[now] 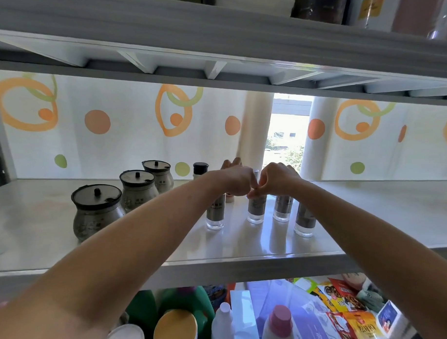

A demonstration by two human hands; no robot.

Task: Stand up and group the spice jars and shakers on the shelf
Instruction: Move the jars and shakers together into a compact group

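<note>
1. Jars [98,211]: three, round-bellied, with dark knobbed lids. They stand upright in a diagonal row at the shelf's [371,215] left. Judged heavy, rigid and breakable, with lids possibly loose; take each by the belly, not the knob.
2. Bottle [200,169]: black-capped, upright at the back, behind the left arm.
3. Left grip [236,180]: fingers curled, knuckles up, over the first shaker [215,215]. Cannot tell whether it holds anything.
4. Shakers [283,210]: four, tall, clear, grey-labelled. They stand upright in a loose row at mid-shelf, apart from one another and well apart from the jars. Judged light, stiff and smooth-walled, and narrow-based, so easily toppled; take each round the body just below the cap.
5. Right grip [278,178]: curled tight, fingertips pinching the second shaker [256,211] near its top. The last two shakers stand beneath the wrist and forearm.
</note>
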